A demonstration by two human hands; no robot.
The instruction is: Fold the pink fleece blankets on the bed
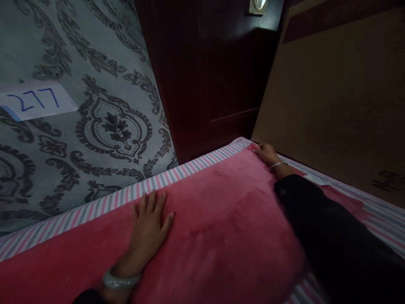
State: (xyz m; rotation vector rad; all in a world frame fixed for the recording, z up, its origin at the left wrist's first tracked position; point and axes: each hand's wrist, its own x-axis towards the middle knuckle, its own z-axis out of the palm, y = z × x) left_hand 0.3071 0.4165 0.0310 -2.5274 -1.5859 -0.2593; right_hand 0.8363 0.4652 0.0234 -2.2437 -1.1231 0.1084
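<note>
A pink plush blanket (218,211) is spread over a bed with a pink, grey and white striped sheet (152,184). My left hand (148,228) lies flat on the blanket near its wall-side edge, fingers spread, a pale bangle on the wrist. At the far corner, my right hand (266,154) is closed on the blanket's corner, though its fingertips are partly hidden. A thin silver bracelet circles that wrist. Striped sheet shows as a strip beyond the blanket's edge.
Patterned grey wallpaper (117,126) rises at the left, with a paper marked 277 (38,100). A dark red wooden panel (215,76) stands beyond the bed. A large cardboard sheet or box (341,93) leans along the right side.
</note>
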